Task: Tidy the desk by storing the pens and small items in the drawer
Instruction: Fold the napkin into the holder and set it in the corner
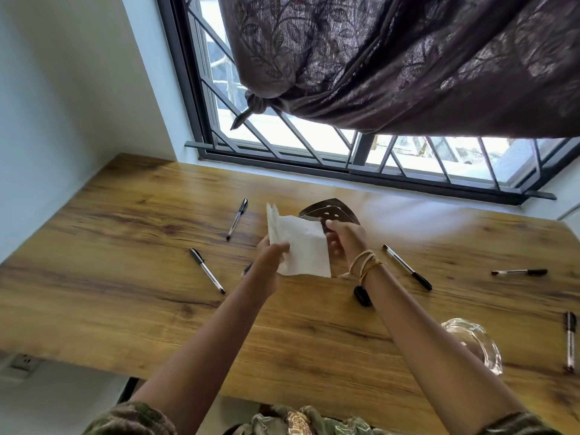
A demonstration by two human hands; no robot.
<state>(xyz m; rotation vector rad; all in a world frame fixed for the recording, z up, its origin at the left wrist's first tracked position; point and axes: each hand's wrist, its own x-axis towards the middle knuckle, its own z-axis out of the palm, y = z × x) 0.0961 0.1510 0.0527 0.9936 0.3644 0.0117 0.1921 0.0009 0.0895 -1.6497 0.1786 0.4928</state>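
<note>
Both hands hold a white paper napkin (303,246) above the middle of the wooden desk (125,233). My left hand (270,255) pinches its left edge, and my right hand (343,238) grips its right edge. Several black-capped pens lie scattered on the desk: one (237,218) far left of the napkin, one (207,270) nearer on the left, one (407,267) right of my right wrist, one (519,272) further right, one (570,345) at the right edge. A small black item (362,295) lies under my right wrist. No drawer is visible.
A dark metal triangular holder with holes (329,210) stands behind the napkin. A clear glass dish (477,343) sits at the near right. Behind the desk are a barred window (314,146) and a tied brown curtain (392,64). A wall socket (23,362) sits below the desk's left edge.
</note>
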